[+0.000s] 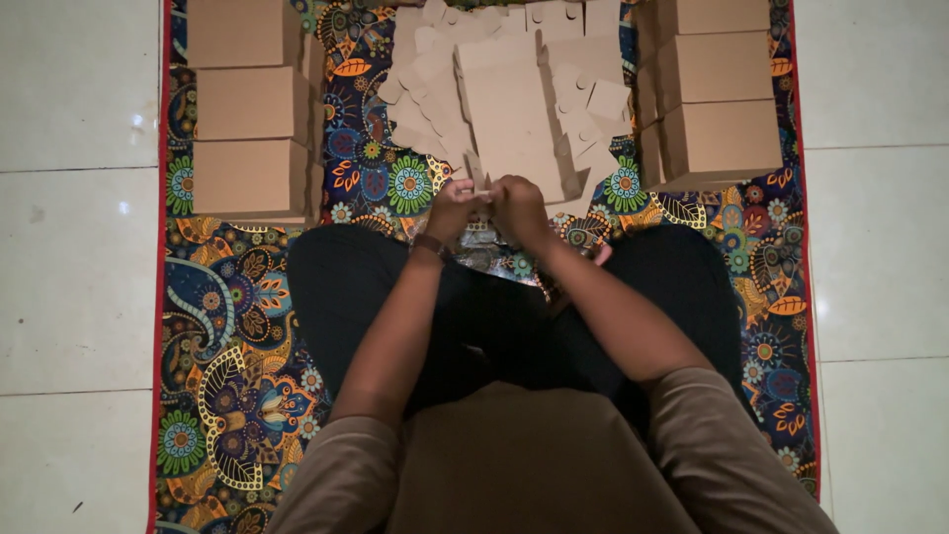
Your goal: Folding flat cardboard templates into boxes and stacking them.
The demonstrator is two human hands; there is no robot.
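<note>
**Item: cardboard box folding, seated on patterned mat**

**Landmark:** the pile of flat cardboard blanks, lying at the far middle of the mat, straight ahead of the person's knees.

**In hand:** one flat cardboard blank, the topmost of the pile, with its near edge lifted toward the person. The left hand and right hand meet at that near edge, just below the pile. The grip of each hand is closed, fingers pinched on the blank's lower tabs; the exact fold being made is hidden behind the knuckles. A dark band sits on the left wrist.

**Finished stock, left of the pile:** three closed brown boxes in a column, touching one another, squared up along the mat's left side.

**Finished stock, right of the pile:** three more closed boxes in a like column, the farthest partly cut off by the frame.

**Unfinished stock:** the pile itself, many die-cut sheets overlapping loosely, tabs and notches showing; the count cannot be told.

**Progress, as judged:** six boxes visibly made up; one blank at an early fold, still largely flat; a substantial pile left to do. Work appears well short of complete.

**Surroundings:** pale tiled floor on both sides of the mat.
</note>
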